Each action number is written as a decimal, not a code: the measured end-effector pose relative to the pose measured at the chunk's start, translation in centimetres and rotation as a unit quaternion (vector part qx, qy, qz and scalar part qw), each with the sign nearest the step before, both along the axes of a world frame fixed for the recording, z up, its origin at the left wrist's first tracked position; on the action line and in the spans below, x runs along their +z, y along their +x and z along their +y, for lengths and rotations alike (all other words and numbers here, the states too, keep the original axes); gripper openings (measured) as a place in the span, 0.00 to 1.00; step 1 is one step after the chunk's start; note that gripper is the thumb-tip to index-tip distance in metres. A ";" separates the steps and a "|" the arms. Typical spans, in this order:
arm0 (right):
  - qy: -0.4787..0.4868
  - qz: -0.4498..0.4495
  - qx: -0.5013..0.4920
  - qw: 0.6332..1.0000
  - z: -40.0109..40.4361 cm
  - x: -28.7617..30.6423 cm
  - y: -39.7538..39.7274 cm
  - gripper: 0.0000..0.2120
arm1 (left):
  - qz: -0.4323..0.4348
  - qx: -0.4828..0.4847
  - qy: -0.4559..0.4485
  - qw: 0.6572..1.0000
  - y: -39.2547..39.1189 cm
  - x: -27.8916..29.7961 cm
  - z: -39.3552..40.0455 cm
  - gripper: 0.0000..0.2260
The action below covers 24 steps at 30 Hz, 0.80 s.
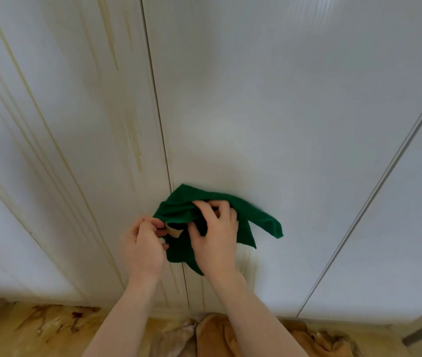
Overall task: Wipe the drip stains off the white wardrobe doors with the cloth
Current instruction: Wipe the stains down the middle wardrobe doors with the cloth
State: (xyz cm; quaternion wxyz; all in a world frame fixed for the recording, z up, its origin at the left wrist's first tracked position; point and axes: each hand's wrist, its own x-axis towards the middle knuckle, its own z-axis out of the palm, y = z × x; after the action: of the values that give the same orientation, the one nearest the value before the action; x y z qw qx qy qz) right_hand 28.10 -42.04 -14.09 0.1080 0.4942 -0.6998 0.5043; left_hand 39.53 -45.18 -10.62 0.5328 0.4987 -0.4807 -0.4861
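Observation:
Both my hands hold a green cloth [253, 215] up in front of the white wardrobe doors [282, 112], close to the gap between two doors. My left hand [144, 246] pinches the cloth's left edge beside a small tan tag [174, 231]. My right hand [215, 240] grips the bunched middle, fingers curled into the fabric. The cloth's loose ends hang to the right and below. Yellowish drip stains [135, 143] run down the left door in long streaks. Fainter streaks [252, 266] show on the right door below the cloth.
A third door panel lies at the right past a grey seam [385, 176]. At the bottom, the wooden floor [4, 331] carries brown spill marks [58, 320]. A crumpled tan cloth [212, 333] lies on the floor by the door base.

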 end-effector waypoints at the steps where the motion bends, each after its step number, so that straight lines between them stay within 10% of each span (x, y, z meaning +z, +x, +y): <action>1: 0.000 0.018 -0.004 1.000 0.3 -0.2 -0.6 0.23 | -0.003 0.002 0.003 1.000 -0.2 0.0 0.1 0.13; 13: 0.004 -0.128 -0.163 0.978 9.1 -1.7 -12.8 0.16 | -0.039 -0.006 -0.010 0.999 -3.9 0.2 2.0 0.11; 24: -0.061 -0.459 -0.333 0.821 15.0 -1.4 -18.2 0.10 | -0.027 0.003 -0.050 0.998 -5.5 1.0 3.6 0.18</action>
State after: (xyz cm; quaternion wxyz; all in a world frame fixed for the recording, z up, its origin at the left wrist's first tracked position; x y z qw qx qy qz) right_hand 9.90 -27.05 -15.50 -0.0343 -0.0655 -0.7585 0.6475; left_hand 34.05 -41.58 -9.58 0.5455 0.4857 -0.5174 -0.4460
